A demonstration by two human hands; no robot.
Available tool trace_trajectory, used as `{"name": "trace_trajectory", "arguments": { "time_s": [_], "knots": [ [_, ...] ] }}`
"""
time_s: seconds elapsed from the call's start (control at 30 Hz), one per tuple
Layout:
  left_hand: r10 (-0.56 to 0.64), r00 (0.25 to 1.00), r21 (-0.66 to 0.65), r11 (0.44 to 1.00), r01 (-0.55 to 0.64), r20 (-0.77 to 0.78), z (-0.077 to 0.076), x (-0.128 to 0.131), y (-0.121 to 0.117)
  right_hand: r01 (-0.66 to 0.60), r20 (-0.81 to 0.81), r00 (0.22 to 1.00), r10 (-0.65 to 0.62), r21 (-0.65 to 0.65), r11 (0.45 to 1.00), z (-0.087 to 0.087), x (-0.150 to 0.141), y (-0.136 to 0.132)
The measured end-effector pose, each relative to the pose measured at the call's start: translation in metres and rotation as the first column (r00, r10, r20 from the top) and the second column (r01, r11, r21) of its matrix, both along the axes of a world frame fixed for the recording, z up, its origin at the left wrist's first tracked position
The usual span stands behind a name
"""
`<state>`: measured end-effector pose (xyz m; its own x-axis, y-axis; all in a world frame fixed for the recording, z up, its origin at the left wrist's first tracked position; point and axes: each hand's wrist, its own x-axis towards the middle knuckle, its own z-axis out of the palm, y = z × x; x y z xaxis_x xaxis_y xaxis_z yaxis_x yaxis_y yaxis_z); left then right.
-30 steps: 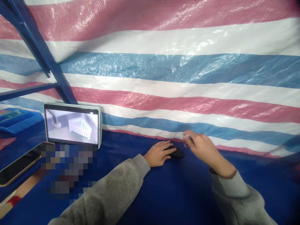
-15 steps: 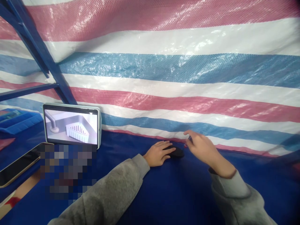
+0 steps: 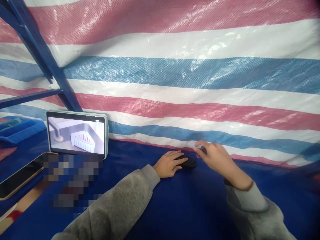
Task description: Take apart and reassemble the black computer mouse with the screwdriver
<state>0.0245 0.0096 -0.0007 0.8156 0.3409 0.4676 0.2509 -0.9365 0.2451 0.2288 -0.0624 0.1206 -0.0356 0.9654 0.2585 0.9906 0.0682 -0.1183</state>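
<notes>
Stretched forward over the blue table, my left hand (image 3: 169, 164) has its fingers over the left end of a flat, rounded black object (image 3: 188, 162), shaped like a computer mouse. Its thumb lies along the near edge, and the palm side is hidden. My right hand (image 3: 216, 156) is raised just right of that object, fingers curled. Between thumb and forefinger it pinches a small, slim dark thing with a reddish end (image 3: 198, 155), too small to name. That end points down toward the black object's far edge; whether they touch I cannot tell.
A propped tablet-like screen (image 3: 76, 135) shows a white corner basket by a tap. Left of it are a phone (image 3: 22, 175) and a blue tray (image 3: 23, 130). Another person's forearm (image 3: 30, 200) enters lower left, beside a pixelated patch. A striped tarp (image 3: 175, 110) backs the table.
My right hand has turned slightly, its fingertips a little lower, and more of the small dark thing shows. The left hand and the black object stay in place.
</notes>
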Motion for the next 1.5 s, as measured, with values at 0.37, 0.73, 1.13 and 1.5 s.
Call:
{"name": "trace_trajectory", "arguments": {
  "time_s": [0.37, 0.73, 1.13, 1.5],
  "knots": [
    [-0.002, 1.000, -0.003, 1.000, 0.002, -0.001, -0.0020, 0.0005, 0.0009, 0.008, -0.060, 0.998, -0.010, -0.041, 0.999, -0.0012, 0.0041, 0.0036],
    [0.004, 1.000, -0.015, 1.000, -0.004, 0.005, 0.0003, 0.0003, 0.0002, 0.074, 0.079, 0.994, -0.071, -0.043, 0.996, 0.0066, -0.0037, -0.0007],
    [0.001, 1.000, -0.022, 1.000, -0.001, 0.005, 0.0024, -0.0001, -0.0010, 0.012, 0.100, 0.995, -0.012, -0.008, 1.000, -0.0004, 0.0006, -0.0001],
    [0.002, 1.000, -0.012, 1.000, -0.002, 0.007, 0.0007, 0.0006, 0.0000, 0.101, 0.085, 0.992, -0.094, -0.079, 0.992, 0.0053, -0.0056, -0.0025]
  ]
}}
